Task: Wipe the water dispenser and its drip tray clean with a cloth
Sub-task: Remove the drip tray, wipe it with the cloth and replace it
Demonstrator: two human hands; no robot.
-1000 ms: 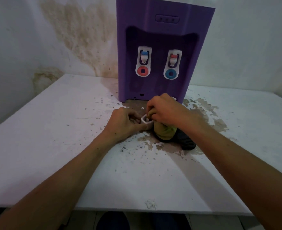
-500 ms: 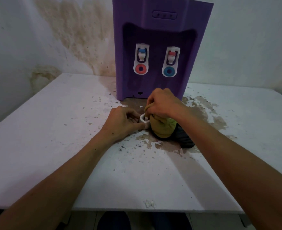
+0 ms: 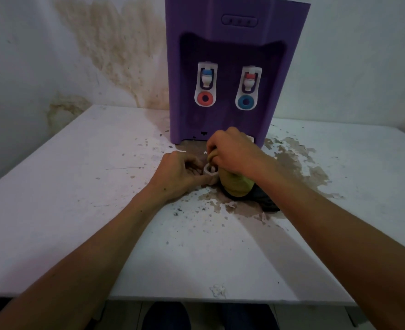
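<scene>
Cloth (image 3: 237,185) has shifted little since a second ago; our right hand (image 3: 234,152) still bunches it while left hand (image 3: 182,171) fingers pinch the small white drip tray (image 3: 209,170); wiping continues.

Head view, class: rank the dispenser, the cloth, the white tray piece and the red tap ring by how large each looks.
1. Dispenser
2. Cloth, partly hidden under the right hand
3. Red tap ring and white tray piece, held by the left hand: look alike, unranked.
</scene>
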